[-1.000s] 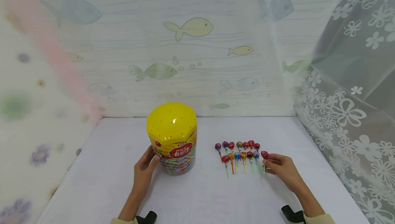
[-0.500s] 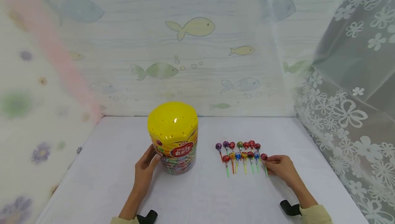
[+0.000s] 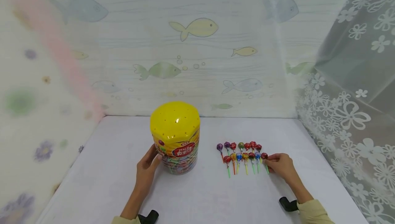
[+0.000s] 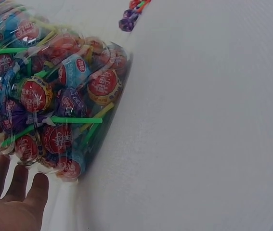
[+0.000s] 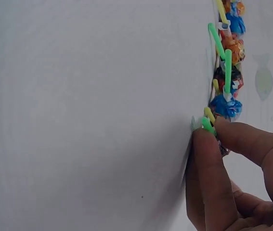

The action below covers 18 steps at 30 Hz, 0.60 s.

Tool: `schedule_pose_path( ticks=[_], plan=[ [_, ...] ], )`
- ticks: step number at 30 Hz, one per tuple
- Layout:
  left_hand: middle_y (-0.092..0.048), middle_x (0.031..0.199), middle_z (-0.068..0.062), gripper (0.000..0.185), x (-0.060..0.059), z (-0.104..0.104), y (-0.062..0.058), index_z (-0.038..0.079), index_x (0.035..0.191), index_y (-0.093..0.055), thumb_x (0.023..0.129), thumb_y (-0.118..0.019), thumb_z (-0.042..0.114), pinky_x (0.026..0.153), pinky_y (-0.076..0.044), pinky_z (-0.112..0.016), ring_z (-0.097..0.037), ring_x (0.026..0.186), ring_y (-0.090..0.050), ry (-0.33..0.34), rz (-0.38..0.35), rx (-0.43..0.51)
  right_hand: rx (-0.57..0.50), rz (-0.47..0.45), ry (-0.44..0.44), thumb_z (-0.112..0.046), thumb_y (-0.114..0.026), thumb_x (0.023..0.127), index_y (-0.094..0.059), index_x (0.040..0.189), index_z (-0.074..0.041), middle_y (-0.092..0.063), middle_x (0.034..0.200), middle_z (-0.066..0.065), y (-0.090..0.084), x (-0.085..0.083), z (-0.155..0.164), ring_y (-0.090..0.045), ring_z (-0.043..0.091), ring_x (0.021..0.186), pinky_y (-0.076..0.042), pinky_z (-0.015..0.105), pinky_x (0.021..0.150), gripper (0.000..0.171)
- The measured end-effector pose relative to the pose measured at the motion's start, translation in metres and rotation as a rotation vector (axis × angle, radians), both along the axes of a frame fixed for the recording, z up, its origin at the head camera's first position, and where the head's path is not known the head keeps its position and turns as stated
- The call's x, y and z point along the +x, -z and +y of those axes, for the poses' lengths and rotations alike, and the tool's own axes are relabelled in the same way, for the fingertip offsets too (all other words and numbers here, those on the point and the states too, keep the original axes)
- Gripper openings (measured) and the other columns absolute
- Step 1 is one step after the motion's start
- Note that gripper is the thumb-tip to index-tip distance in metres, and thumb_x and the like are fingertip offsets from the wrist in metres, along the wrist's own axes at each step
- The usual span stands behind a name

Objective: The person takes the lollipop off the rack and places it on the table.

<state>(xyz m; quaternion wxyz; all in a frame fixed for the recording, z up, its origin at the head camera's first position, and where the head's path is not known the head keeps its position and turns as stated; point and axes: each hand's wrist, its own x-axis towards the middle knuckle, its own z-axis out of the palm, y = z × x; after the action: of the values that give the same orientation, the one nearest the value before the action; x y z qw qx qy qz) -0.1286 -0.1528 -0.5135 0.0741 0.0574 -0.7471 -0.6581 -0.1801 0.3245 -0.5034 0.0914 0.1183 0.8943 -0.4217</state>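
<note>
A clear jar of wrapped lollipops, topped with a yellow lid, stands on the white table. My left hand rests against the jar's left side, thumb toward the front. In the left wrist view, straight fingers touch the jar. Two rows of lollipops lie to the right of the jar. At the front row's right end, my right hand pinches a dark red lollipop with a green stick by the table surface. In the right wrist view, the fingers mostly cover this lollipop.
A fish-print backdrop rises behind the table. Floral sheeting closes in the right side, and a flowered cloth hangs on the left. A black wrist mount sits by the right sleeve, with another on the left.
The right hand has brought its lollipop down to the front row's right end, and its stick now slants to the right. The left hand stays at the jar.
</note>
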Motion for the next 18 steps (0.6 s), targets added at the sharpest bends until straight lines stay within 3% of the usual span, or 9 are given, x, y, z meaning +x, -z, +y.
schedule_pose_path(
  ticks=[7, 10, 15, 16, 18],
  plan=[
    [-0.044, 0.159, 0.0, 0.062, -0.002, 0.0, 0.0, 0.017, 0.159, -0.036, 0.104, -0.06, 0.029, 0.107, -0.033, -0.005, -0.007, 0.141, -0.043, 0.009, -0.006, 0.002, 0.001, -0.017, 0.002, -0.014, -0.069, 0.094, -0.062, 0.113, 0.016, -0.073, 0.086, 0.015, -0.003, 0.001, -0.001, -0.068, 0.013, 0.066, -0.06, 0.028, 0.059, 0.036],
    [-0.044, 0.159, 0.0, 0.061, -0.002, 0.0, 0.0, 0.017, 0.159, -0.037, 0.104, -0.06, 0.028, 0.106, -0.035, -0.006, -0.008, 0.141, -0.043, 0.02, -0.002, 0.003, 0.041, -0.005, -0.018, -0.016, -0.068, 0.095, -0.061, 0.114, 0.016, -0.072, 0.088, 0.017, -0.006, 0.005, 0.0, -0.066, 0.014, 0.068, -0.058, 0.029, 0.059, 0.038],
    [-0.045, 0.159, 0.0, 0.057, 0.001, -0.008, -0.002, 0.016, 0.158, -0.038, 0.106, -0.054, 0.034, 0.105, -0.035, -0.005, -0.019, 0.147, -0.039, 0.036, -0.006, -0.052, 0.15, 0.111, -0.086, -0.015, -0.067, 0.096, -0.062, 0.119, 0.014, -0.071, 0.096, 0.019, -0.006, 0.015, -0.003, -0.068, 0.025, 0.083, -0.057, 0.033, 0.065, 0.037],
    [-0.045, 0.159, -0.001, 0.055, 0.003, -0.01, -0.003, 0.016, 0.158, -0.039, 0.107, -0.052, 0.034, 0.104, -0.034, -0.004, -0.016, 0.147, -0.039, 0.034, -0.007, -0.076, 0.166, 0.139, -0.102, -0.015, -0.067, 0.096, -0.062, 0.121, 0.013, -0.071, 0.099, 0.019, -0.005, 0.017, -0.005, -0.068, 0.028, 0.089, -0.059, 0.036, 0.07, 0.038],
    [-0.044, 0.159, -0.003, 0.053, 0.008, -0.014, -0.003, 0.015, 0.157, -0.04, 0.109, -0.048, 0.034, 0.114, -0.035, -0.016, -0.02, 0.15, -0.036, 0.031, 0.01, -0.149, 0.195, 0.199, -0.135, -0.015, -0.066, 0.097, -0.061, 0.127, 0.01, -0.07, 0.111, 0.022, -0.005, 0.023, -0.01, -0.067, 0.036, 0.102, -0.06, 0.044, 0.083, 0.039]
  ],
)
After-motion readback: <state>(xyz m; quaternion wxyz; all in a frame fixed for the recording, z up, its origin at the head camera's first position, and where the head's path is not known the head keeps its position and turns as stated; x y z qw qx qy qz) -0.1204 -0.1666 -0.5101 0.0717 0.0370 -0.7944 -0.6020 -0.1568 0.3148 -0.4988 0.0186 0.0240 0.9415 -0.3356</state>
